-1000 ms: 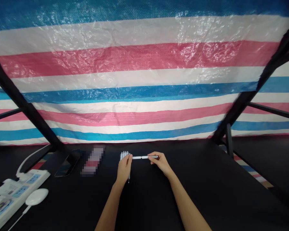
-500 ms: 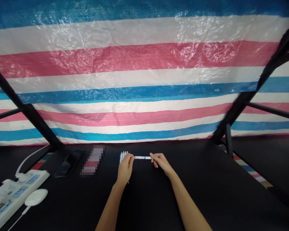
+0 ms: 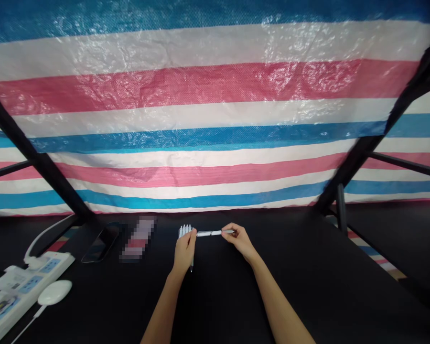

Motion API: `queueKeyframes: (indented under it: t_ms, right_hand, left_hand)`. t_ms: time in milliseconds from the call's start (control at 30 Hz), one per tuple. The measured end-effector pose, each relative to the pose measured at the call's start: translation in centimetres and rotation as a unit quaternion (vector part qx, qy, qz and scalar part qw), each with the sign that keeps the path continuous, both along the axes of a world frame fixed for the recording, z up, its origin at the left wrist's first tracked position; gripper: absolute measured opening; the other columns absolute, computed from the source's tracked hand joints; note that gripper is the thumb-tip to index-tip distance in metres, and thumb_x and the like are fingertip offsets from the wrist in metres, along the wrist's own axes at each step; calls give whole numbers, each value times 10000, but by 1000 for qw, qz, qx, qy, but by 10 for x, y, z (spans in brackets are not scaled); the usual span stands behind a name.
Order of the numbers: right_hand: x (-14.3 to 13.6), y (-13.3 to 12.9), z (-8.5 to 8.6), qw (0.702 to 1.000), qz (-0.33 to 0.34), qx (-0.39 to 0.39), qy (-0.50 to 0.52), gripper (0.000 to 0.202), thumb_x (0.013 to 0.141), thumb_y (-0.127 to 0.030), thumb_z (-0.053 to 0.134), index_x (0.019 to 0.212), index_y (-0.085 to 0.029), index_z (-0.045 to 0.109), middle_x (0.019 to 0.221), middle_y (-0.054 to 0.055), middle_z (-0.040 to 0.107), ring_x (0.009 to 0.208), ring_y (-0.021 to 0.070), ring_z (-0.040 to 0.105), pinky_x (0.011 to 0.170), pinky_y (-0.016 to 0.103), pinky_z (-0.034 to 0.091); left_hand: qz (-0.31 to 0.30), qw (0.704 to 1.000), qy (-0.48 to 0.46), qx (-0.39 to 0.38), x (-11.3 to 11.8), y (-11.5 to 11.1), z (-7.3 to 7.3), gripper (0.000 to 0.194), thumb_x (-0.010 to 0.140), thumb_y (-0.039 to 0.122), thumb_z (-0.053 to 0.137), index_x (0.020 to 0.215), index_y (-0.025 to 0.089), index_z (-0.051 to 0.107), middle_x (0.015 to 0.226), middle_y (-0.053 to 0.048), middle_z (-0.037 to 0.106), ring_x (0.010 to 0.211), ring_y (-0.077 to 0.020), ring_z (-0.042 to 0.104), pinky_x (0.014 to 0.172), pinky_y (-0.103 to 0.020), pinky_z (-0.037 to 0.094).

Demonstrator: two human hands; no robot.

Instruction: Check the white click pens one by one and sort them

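Near the black surface's (image 3: 218,296) far edge, a white pen (image 3: 209,233) is pinched at one end by the left hand (image 3: 183,253), at the other by the right hand (image 3: 241,242). Probably light, stiff and slick, it is best gripped by the barrel.

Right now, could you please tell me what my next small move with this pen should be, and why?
Perhaps steady the pen with your left hand and gently turn its grey end with your right hand: both hands pinch it, at separate points, so the left could brace while the right turns.
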State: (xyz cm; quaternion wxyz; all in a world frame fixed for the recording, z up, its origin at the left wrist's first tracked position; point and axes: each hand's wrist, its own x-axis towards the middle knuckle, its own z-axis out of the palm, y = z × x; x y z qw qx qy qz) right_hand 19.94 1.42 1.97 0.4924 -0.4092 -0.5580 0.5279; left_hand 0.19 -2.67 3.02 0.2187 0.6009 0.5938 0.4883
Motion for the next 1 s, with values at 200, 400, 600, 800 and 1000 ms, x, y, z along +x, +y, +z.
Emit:
queueKeyframes:
  t_ms: [200,400,600,800,1000]
  right_hand:
    - [0,1,-1,999,-1,20,-45,347,652,-503,695,651,-165,618,575,-16,527,508,102,445,510,241,338]
    - [1,1,-3,992,10,43,-115,495,764,-594,540,518,-167,568,446,-24,445,454,99,402,501,244,309]
    - [1,1,-6,993,23,8,-119,585,766,-635,501,401,-179,464,344,-36,371,372,81,342,462,240,267]
    - [4,0,2,993,46,-11,-105,608,778,-616,496,358,-197,361,310,-43,343,343,67,296,460,246,254]
    - [7,0,0,992,76,-58,-84,594,752,-622,527,391,-209,300,331,-69,278,341,64,275,449,247,237]
  left_hand:
    - [-6,1000,9,18,0,1,-2,443,861,496,365,537,196,387,515,32,381,523,-127,397,537,-262,275]
    - [-12,998,61,33,1,1,0,372,888,424,317,600,202,398,576,19,426,559,-144,436,571,-274,310]
    - [-17,993,104,59,3,-1,2,346,909,367,296,626,203,407,619,12,446,581,-140,451,573,-264,332]
    - [-26,987,129,86,5,-3,1,313,919,309,307,666,197,455,659,9,475,613,-131,486,601,-250,365]
    - [-46,976,165,135,4,-6,3,322,918,291,324,664,194,497,660,-12,498,628,-132,491,604,-249,372]
